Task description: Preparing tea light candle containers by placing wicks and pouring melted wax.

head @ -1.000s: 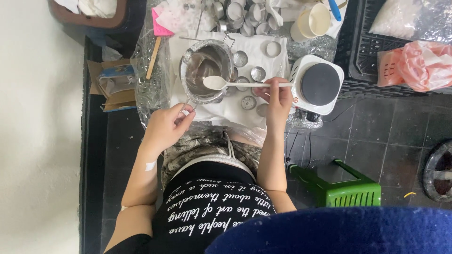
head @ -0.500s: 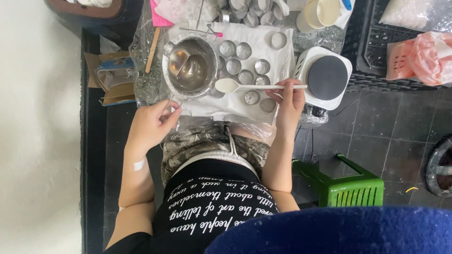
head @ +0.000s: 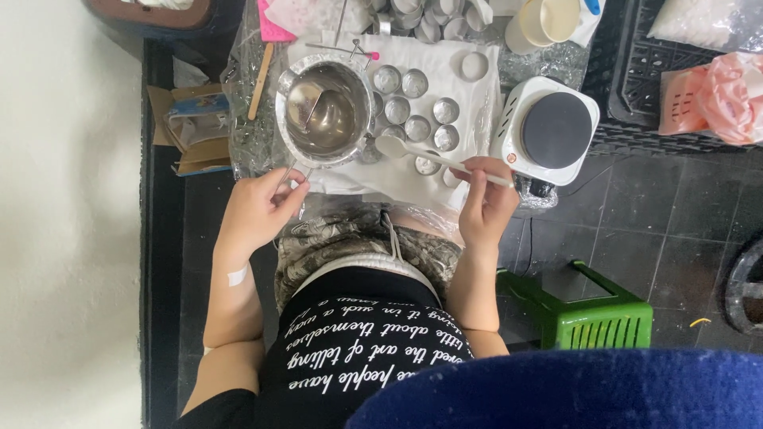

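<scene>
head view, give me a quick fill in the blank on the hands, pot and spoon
1. The right hand holds a white ____ by its handle.
2. The left hand grips the wire handle of the metal ____.
3. The spoon has its bowl over the small round ____ on the white cloth.
4. The hot plate stands beside the ____ hand.

Missing words: spoon; pot; tins; right
</scene>
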